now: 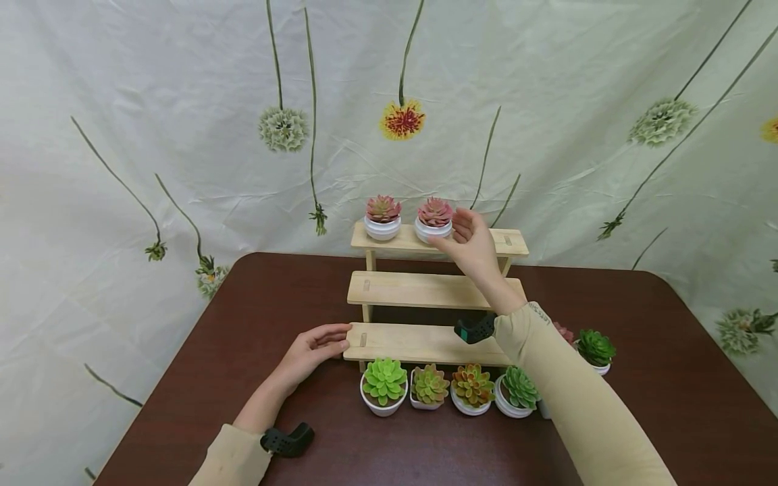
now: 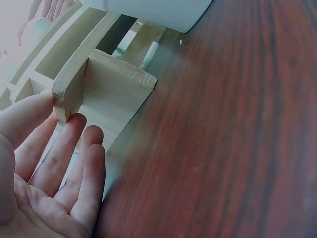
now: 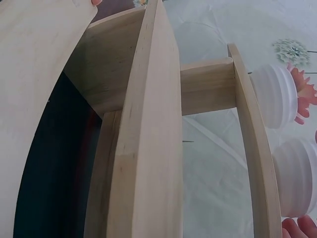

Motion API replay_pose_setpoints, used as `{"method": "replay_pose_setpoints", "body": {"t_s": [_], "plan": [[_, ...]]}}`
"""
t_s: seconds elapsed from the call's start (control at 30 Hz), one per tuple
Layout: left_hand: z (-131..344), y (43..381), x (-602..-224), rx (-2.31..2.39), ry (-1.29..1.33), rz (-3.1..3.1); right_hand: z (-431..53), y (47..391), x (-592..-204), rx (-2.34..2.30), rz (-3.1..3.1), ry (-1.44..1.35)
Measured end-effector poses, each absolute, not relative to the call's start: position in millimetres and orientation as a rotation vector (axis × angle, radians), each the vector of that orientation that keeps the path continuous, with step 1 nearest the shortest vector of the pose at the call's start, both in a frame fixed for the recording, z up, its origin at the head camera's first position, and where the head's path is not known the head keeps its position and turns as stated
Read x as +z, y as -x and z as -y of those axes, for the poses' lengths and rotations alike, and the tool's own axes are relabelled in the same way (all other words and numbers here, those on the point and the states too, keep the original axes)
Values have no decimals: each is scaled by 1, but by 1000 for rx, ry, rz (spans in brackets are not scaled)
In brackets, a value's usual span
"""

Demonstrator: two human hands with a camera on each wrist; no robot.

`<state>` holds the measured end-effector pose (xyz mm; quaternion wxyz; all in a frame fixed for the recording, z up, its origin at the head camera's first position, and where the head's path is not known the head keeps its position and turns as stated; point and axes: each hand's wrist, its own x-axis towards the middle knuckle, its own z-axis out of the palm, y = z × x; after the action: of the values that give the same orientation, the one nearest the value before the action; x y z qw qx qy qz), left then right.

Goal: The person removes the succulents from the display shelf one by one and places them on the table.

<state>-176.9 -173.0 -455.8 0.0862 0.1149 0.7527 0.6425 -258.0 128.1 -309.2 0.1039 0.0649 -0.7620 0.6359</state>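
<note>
A light wooden three-tier display stand [image 1: 425,289] stands on the table. My left hand [image 1: 317,349] is at the left end of its lowest shelf, and in the left wrist view the thumb and fingers pinch the board's corner [image 2: 69,94]. On the top shelf sit two pink succulents in white ribbed pots. My right hand [image 1: 471,246] holds the right-hand potted succulent [image 1: 434,219], its thumb across the pot's front and its fingers at the right side. The left-hand potted succulent [image 1: 383,217] stands a little apart from it. In the right wrist view, fingertips [image 3: 299,228] meet the pot [image 3: 295,176].
In front of the stand is a row of potted succulents, including a bright green one [image 1: 384,386] and an orange one [image 1: 472,387]. A dark green one [image 1: 595,349] stands farther right, partly behind my right sleeve [image 1: 571,385]. A flower-printed cloth [image 1: 182,135] hangs behind the dark table [image 1: 273,297].
</note>
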Motion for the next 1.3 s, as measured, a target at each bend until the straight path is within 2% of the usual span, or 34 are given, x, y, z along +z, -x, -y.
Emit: {"method": "replay_pose_setpoints", "body": {"t_s": [0.7,1.3], "plan": [[169,177,-457,1936,-315,-2260,-114,265,-310,1736,2340,-54],[171,177,-457,1915,-290,-2273,-143,234,-309,1785,2313,-91]]}}
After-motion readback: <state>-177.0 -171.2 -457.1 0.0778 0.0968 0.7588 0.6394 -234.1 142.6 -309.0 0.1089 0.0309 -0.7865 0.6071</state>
